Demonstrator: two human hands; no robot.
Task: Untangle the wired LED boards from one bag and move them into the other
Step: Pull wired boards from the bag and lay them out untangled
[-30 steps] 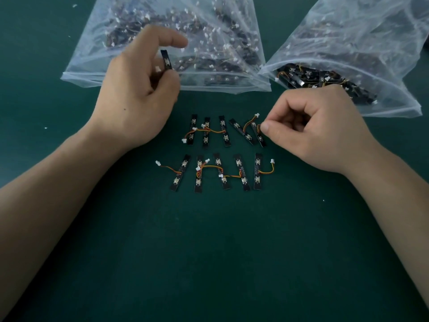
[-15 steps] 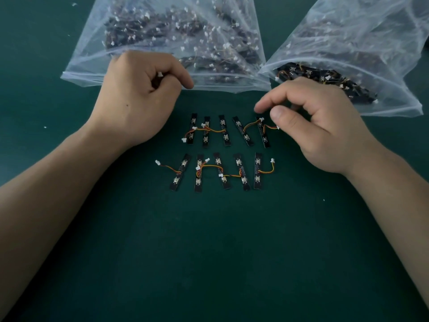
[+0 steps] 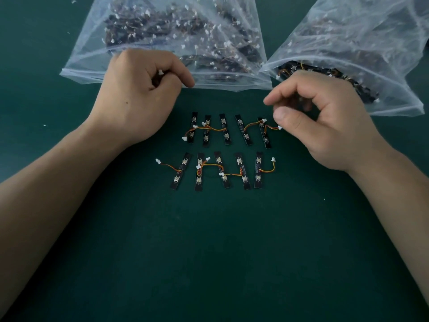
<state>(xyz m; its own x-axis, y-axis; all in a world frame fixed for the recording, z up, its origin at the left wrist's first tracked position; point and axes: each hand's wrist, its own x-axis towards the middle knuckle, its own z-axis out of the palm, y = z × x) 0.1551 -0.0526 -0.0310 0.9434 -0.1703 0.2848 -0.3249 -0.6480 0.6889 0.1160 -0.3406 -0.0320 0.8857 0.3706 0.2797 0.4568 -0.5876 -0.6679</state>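
Observation:
Two clear plastic bags of tangled wired LED boards lie at the back, the left bag (image 3: pixel 148 73) and the right bag (image 3: pixel 394 105), whose mouth faces me. Between my hands, black LED boards with orange wires and white plugs lie in an upper row (image 3: pixel 224 129) and a lower row (image 3: pixel 259 170). My left hand (image 3: pixel 134 96) is curled around one LED board, of which only the white plug (image 3: pixel 160 72) shows. My right hand (image 3: pixel 325 126) hovers just right of the upper row's last board (image 3: pixel 265 134), thumb and forefinger apart, holding nothing.
The green mat (image 3: pixel 209 252) stretches bare toward me below the rows. Small white specks (image 3: pixel 44 125) lie on the mat at the left. Both forearms come in from the lower corners.
My right hand let go of the last board in the upper row and lifted off it. My left hand sank toward the mat and closed over its board, hiding it.

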